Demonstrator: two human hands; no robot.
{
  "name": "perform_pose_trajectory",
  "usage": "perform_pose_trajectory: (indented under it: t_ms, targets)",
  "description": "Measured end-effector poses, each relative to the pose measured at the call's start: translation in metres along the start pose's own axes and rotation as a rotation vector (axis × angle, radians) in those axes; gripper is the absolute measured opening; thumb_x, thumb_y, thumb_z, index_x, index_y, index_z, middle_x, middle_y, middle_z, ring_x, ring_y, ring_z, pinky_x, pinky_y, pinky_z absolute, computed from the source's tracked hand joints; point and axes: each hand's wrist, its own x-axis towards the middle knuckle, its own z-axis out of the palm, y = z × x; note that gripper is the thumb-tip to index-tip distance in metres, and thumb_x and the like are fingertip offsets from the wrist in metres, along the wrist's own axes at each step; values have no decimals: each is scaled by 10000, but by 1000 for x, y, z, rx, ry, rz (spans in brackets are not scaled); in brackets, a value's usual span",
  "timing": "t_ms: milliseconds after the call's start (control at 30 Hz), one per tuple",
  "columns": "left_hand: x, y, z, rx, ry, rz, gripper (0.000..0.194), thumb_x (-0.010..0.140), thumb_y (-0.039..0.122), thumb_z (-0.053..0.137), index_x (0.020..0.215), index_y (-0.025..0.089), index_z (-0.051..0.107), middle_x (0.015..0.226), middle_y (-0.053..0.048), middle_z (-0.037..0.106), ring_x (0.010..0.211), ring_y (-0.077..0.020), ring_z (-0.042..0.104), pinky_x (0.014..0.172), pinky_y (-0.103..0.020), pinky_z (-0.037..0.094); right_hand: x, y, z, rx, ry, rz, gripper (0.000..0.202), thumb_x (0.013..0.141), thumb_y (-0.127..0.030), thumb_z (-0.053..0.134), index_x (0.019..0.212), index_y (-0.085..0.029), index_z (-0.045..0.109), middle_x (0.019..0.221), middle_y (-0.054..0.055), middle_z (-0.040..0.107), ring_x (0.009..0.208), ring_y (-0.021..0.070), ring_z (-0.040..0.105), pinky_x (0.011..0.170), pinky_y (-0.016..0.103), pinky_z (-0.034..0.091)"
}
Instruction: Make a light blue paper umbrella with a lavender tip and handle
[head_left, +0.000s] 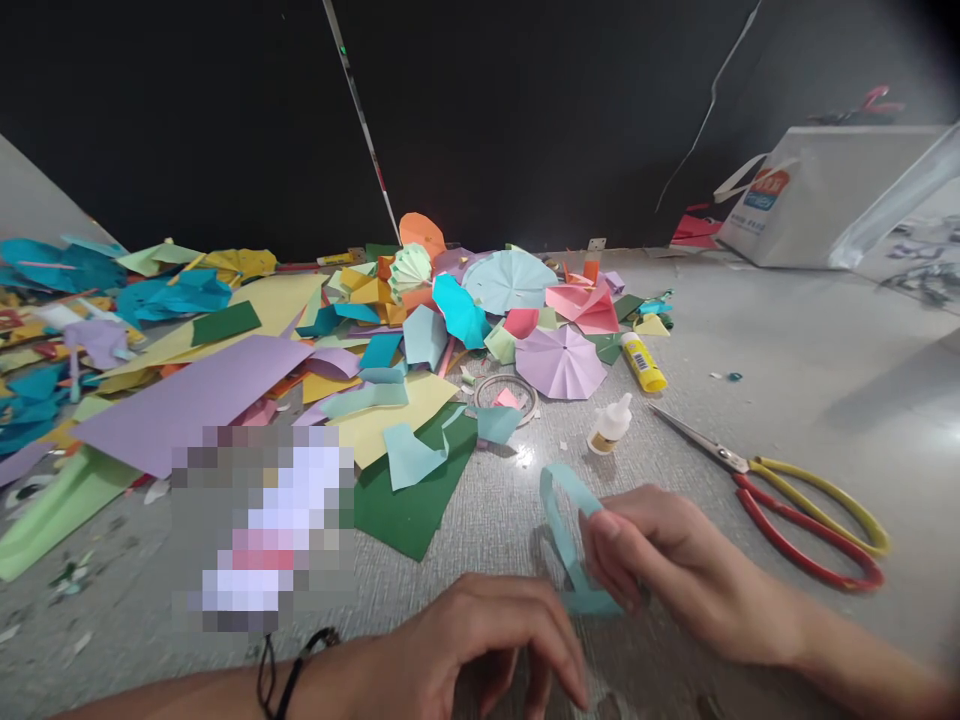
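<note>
A light blue paper strip [568,545] is bent into a loop, pinched between the thumb and fingers of my right hand [675,570]. Its lower end lies flat just above the table. My left hand [487,640] hovers to the left of the strip with loosely bent fingers apart, and nothing shows in it. A black cord bracelet circles that wrist. Beyond the strip stands a small white glue bottle [609,428]. Scissors [742,462] with one red and one yellow handle lie slightly spread, right of my right hand.
A yellow glue stick [643,362] lies beside a lilac pleated paper disc [561,362]. Coloured paper and scraps pile up on the left and at the back, including a dark green sheet [420,510]. A roll of tape [482,385] and a white bag [810,200] stand farther off.
</note>
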Motion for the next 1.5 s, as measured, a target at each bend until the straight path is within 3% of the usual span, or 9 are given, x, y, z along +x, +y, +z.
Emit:
perform_pose_trajectory:
  t_ms: [133,233,333,433,700,1200,1500]
  targets:
    - [3,-4,-7,9,-107,68,201,878,228,659,1072,180,644,992,-74,664,684,-110,637,517,-156,454,5,6,-3,95,144,-23,614,1119,-507,329,610,-201,483,558,-7,511,517,111,435,537,268,365]
    - [3,-3,-4,2,-32,57,181,868,273,674,1022,178,658,935,-68,661,660,-110,606,520,-170,443,5,8,-5,96,231,-80,586,1128,-456,336,616,-205,471,558,-8,516,510,112,445,524,268,364]
    - [2,0,3,23,86,15,153,856,292,659,957,179,672,884,-61,668,641,-108,562,546,-194,436,0,8,-7,-62,364,-196,536,1135,-380,339,640,-211,457,589,-9,516,532,119,458,545,279,363]
    - [2,3,5,23,91,-3,140,828,263,655,940,180,671,878,-62,674,644,-113,564,533,-192,418,-5,5,-9,-320,443,-350,448,1131,-302,338,706,-224,456,620,-14,497,537,126,443,540,290,337]
    - [2,5,5,13,111,-9,121,847,261,662,933,181,693,866,-54,669,643,-110,537,577,-198,439,3,6,-4,-452,346,-474,425,1137,-298,305,726,-232,390,599,-50,388,511,117,344,498,274,284]
    - [3,5,4,-16,95,-29,138,857,265,662,957,177,700,878,-65,670,663,-123,560,568,-212,433,1,7,0,-415,193,-349,402,1111,-253,323,709,-237,308,621,-62,328,532,114,302,515,275,263]
    - [0,6,6,12,99,-40,136,873,301,654,933,185,694,850,-52,641,655,-122,542,578,-213,444,7,14,-4,-292,112,-200,472,1133,-448,291,716,-229,318,660,-48,367,571,114,326,550,265,292]
